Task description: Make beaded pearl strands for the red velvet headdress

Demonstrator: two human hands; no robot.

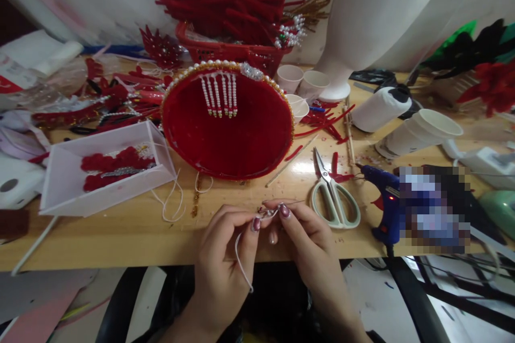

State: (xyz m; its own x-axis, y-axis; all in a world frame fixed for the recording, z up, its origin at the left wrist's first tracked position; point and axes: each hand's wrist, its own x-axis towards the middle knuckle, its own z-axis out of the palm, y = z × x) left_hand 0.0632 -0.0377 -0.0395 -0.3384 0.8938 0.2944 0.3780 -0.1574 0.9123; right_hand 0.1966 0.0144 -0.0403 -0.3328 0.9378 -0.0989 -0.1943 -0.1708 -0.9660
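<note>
Near the table's front edge, my left hand [227, 246] and my right hand [311, 238] are close together, fingertips pinching a thin white cord [238, 259]. A loose end of it hangs down over my left palm. Small shiny bits sit on the cord between the fingertips, too small to make out. Something thin, perhaps a needle, juts out to the right of my right fingers. Just beyond the hands stands a round red velvet piece [249, 144] with a pearl and gold rim. Several short strings of white beads [219, 95] hang across its upper part.
Scissors [333, 198] with pale green handles lie right of my hands, and a blue glue gun [382, 185] farther right. A white box [96, 193] holds red pieces at left. Behind are a red basket [237, 53], paper cups [289, 77], a thread spool [380, 110] and a white stand [362, 27].
</note>
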